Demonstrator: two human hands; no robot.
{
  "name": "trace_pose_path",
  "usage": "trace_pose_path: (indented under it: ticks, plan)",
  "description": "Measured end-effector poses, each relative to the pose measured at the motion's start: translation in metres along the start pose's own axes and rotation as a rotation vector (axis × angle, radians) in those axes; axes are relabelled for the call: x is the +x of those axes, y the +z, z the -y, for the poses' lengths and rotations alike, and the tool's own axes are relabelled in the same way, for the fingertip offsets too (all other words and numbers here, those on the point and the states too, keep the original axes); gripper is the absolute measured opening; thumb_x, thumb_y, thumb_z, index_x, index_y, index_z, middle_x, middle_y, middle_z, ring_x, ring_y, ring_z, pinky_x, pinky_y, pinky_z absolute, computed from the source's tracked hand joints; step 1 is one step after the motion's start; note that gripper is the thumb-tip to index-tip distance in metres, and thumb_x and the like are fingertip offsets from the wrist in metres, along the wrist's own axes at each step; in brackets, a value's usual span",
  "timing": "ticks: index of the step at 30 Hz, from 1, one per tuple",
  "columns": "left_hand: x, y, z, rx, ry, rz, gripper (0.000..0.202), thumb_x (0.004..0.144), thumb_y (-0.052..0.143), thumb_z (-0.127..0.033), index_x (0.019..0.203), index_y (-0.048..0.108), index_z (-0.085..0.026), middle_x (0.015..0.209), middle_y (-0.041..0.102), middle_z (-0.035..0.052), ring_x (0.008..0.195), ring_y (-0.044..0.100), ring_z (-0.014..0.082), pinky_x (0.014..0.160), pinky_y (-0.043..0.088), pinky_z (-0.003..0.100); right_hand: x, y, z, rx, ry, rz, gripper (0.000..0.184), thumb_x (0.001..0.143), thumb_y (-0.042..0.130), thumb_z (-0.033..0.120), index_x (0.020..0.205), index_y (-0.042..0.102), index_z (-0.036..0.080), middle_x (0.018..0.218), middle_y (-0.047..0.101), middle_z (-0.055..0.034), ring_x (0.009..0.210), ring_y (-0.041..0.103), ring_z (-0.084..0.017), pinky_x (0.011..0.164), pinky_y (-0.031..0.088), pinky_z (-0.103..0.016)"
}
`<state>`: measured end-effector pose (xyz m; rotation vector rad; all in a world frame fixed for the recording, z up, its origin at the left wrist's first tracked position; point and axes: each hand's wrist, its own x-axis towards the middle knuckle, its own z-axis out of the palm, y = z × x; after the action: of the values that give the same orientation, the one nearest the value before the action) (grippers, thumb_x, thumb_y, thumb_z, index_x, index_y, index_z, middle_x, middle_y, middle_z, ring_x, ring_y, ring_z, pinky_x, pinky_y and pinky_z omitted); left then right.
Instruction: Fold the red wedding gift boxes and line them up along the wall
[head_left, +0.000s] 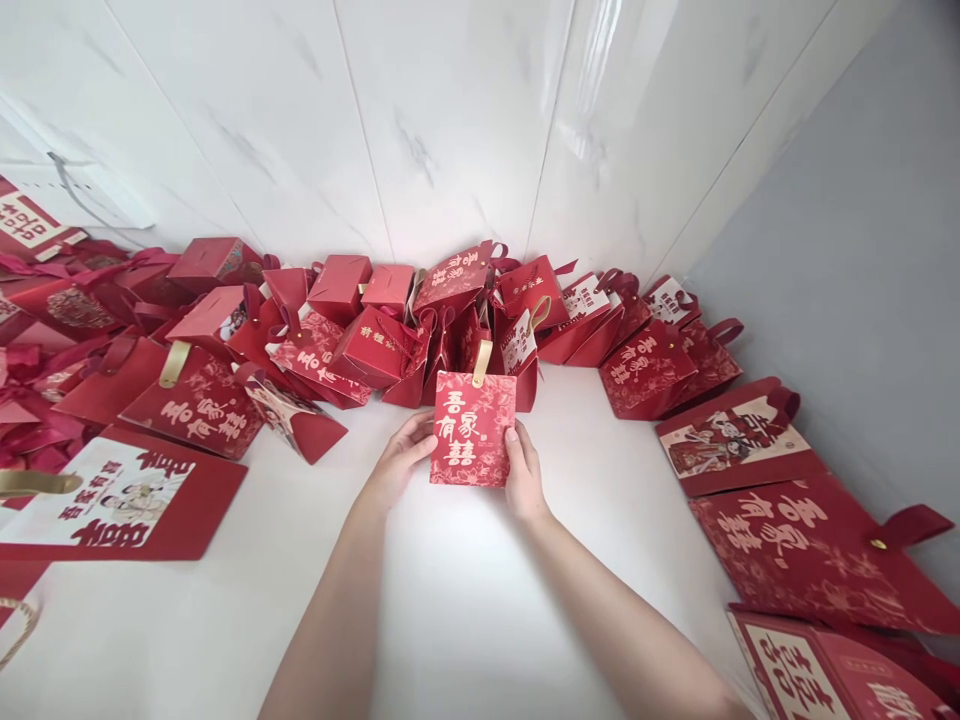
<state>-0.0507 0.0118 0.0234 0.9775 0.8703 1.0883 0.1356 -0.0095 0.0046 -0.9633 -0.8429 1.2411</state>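
Red gift box (pixel 472 430), centre frame, long axis toward frame top, lies between left hand (pixel 406 450) and right hand (pixel 526 470), equally near, each grip holding a side edge.

- Held box (pixel 472 460): red, with a paler pink floral pattern and cream characters; we list its strap (pixel 482 363) as gold.
- Large left box (pixel 214 520): deep red, its white panel (pixel 45 520) bearing dark red characters — and a drawn couple in pale tones.
- Upper right box (pixel 701 482): red; on its cream panel we find figures in darker red.
- Floral right box (pixel 825 560): red, pink characters and blossoms — strap (pixel 916 525) dark red.
- Wall (pixel 450 120): white tiles, grey marble veining.
- Side panel (pixel 862 200): plain grey.
- Tabletop (pixel 450 620): plain white.
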Motion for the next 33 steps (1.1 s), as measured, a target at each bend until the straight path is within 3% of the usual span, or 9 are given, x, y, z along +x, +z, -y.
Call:
trace_pose_path:
  ticks: [7, 14, 24, 29, 33]
  plan:
    - [-0.005, -0.004, -0.002, -0.041, -0.028, 0.126, 0.048, 0.073, 0.075, -0.025, 0.119, 0.060, -0.024, 0.125, 0.061, 0.0085, 0.117, 0.056, 0.0282, 0.095, 0.045, 0.038, -0.003, -0.003, -0.004, -0.074, -0.017, 0.075, 0.039, 0.087, 0.061, 0.045, 0.120, 0.056, 0.025, 0.119, 0.066, -0.0043, 0.107, 0.061, -0.024, 0.096, 0.047, -0.038]
    - [-0.003, -0.007, -0.002, -0.041, -0.026, 0.127, 0.041, 0.076, 0.073, -0.025, 0.114, 0.060, -0.024, 0.121, 0.063, 0.0064, 0.110, 0.059, 0.0238, 0.087, 0.047, 0.031, -0.002, -0.004, -0.007, -0.113, 0.013, 0.097, 0.041, 0.087, 0.060, 0.046, 0.121, 0.055, 0.022, 0.116, 0.067, -0.0059, 0.103, 0.063, -0.024, 0.093, 0.049, -0.038]
    - [-0.003, -0.007, 0.002, -0.026, -0.025, 0.098, 0.038, 0.078, 0.071, -0.027, 0.115, 0.061, -0.024, 0.125, 0.062, 0.0067, 0.119, 0.055, 0.0260, 0.091, 0.046, 0.032, 0.000, -0.005, -0.010, -0.112, 0.005, 0.110, 0.041, 0.088, 0.059, 0.047, 0.121, 0.055, 0.022, 0.118, 0.066, -0.0066, 0.108, 0.062, -0.025, 0.096, 0.049, -0.041]
    - [-0.001, -0.005, 0.002, -0.036, -0.058, 0.018, 0.038, 0.082, 0.067, -0.030, 0.119, 0.061, -0.024, 0.123, 0.063, 0.0066, 0.110, 0.060, 0.0239, 0.091, 0.046, 0.033, 0.000, -0.002, -0.002, -0.069, -0.060, 0.110, 0.052, 0.094, 0.050, 0.046, 0.142, 0.039, 0.029, 0.145, 0.047, -0.0034, 0.133, 0.046, -0.022, 0.112, 0.037, -0.040]
    - [0.000, -0.002, 0.000, -0.057, -0.071, 0.002, 0.037, 0.084, 0.065, -0.030, 0.120, 0.060, -0.023, 0.124, 0.063, 0.0077, 0.108, 0.062, 0.0239, 0.091, 0.047, 0.034, 0.000, 0.000, 0.001, -0.073, -0.066, 0.123, 0.057, 0.096, 0.045, 0.045, 0.149, 0.029, 0.031, 0.154, 0.035, -0.0010, 0.142, 0.033, -0.020, 0.118, 0.028, -0.041]
